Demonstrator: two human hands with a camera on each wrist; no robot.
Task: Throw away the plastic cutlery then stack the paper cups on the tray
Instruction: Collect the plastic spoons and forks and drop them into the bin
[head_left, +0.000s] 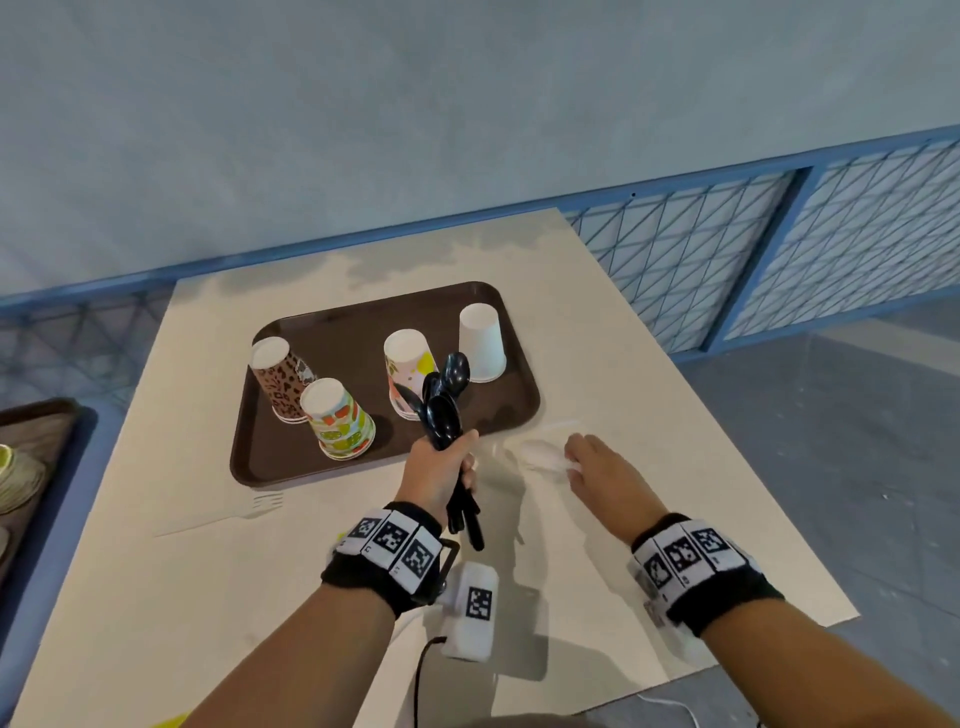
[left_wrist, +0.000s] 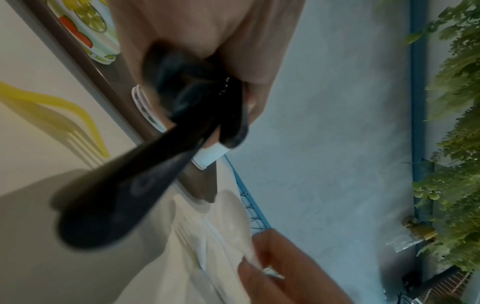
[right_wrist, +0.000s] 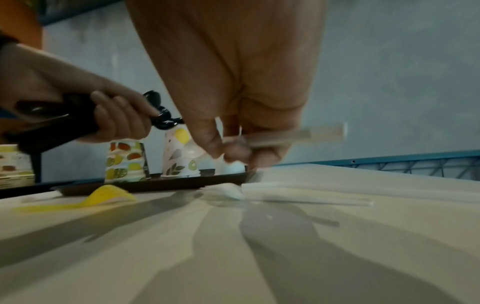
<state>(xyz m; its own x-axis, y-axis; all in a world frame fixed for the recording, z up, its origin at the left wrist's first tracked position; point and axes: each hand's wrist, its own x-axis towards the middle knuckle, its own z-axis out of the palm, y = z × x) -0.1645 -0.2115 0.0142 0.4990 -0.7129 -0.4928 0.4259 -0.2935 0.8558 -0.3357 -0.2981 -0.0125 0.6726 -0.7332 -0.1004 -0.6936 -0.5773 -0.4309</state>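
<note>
My left hand (head_left: 453, 460) grips a bundle of black plastic cutlery (head_left: 444, 410), spoon bowls pointing up over the front of the brown tray (head_left: 363, 317). The black bundle (left_wrist: 145, 185) fills the left wrist view. On the tray, four paper cups stand upside down: leopard (head_left: 278, 379), fruit-print (head_left: 337, 421), leaf-print (head_left: 405, 369) and plain white (head_left: 482, 343). My right hand (head_left: 571, 462) is low over the table right of the tray and pinches a white plastic utensil (right_wrist: 306, 134). More white cutlery (right_wrist: 285, 194) lies under it. A yellow fork (head_left: 223, 514) lies in front of the tray.
A second tray with plates (head_left: 31, 447) sits at the far left. A blue mesh fence (head_left: 779, 249) runs behind and to the right of the table (head_left: 675, 415), whose right edge is close to my right hand. A white wrist device (head_left: 470, 608) hangs under my left wrist.
</note>
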